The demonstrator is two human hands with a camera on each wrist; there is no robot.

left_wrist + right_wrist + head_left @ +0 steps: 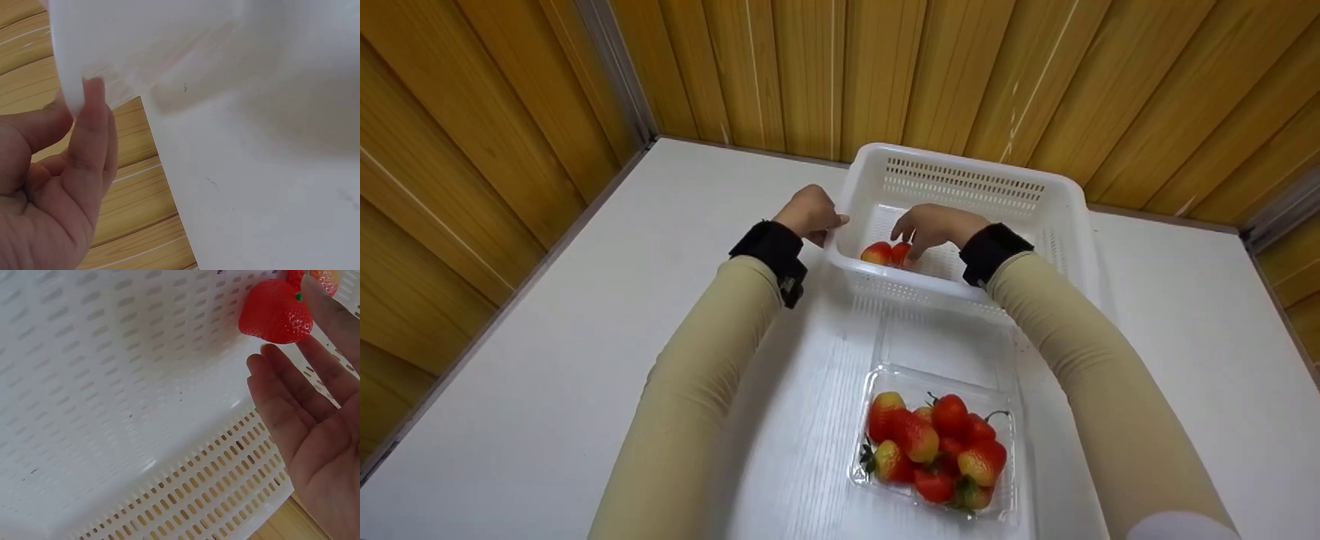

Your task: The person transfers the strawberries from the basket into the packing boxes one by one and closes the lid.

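A white slotted basket (964, 156) stands at the back of the table. My left hand (812, 213) pinches its left rim; in the left wrist view the fingers (90, 140) curl onto the basket's edge (73, 84). My right hand (934, 225) reaches inside the basket, just above two strawberries (887, 253) on its floor. The right wrist view has this hand (298, 399) with straight fingers holding nothing, its fingertips beside a red strawberry (275, 312) lying on the basket floor (112, 382). A second strawberry (327, 278) peeks in at the top edge.
A clear plastic clamshell (868, 420) with its lid folded back sits near the front, holding several strawberries (934, 450). The white table (585, 315) is bounded by wooden panel walls (472, 150) at left and behind.
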